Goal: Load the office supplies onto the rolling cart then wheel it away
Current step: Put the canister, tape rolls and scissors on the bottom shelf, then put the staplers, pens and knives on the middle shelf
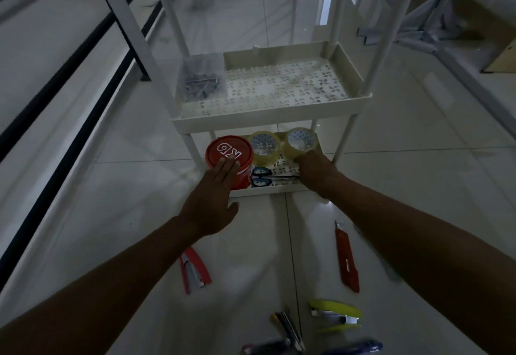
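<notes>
A white rolling cart (268,121) stands on the tiled floor ahead of me. Its lower shelf holds a red tub (227,149), two clear tape rolls and dark-handled scissors (262,177). My left hand (215,201) lies flat with straight fingers on the red tub's lid and side. My right hand (317,172) grips the right tape roll (300,142) on that shelf; the left tape roll (264,145) sits beside it. A clear box of dark clips (202,81) rests at the left of the upper shelf.
On the floor near me lie a red stapler (194,269), a red utility knife (346,258), a yellow-green stapler (336,317), several pens (287,326) and a blue item (354,349). Black-framed table edges run along the left; folded grey frames lie at the back right.
</notes>
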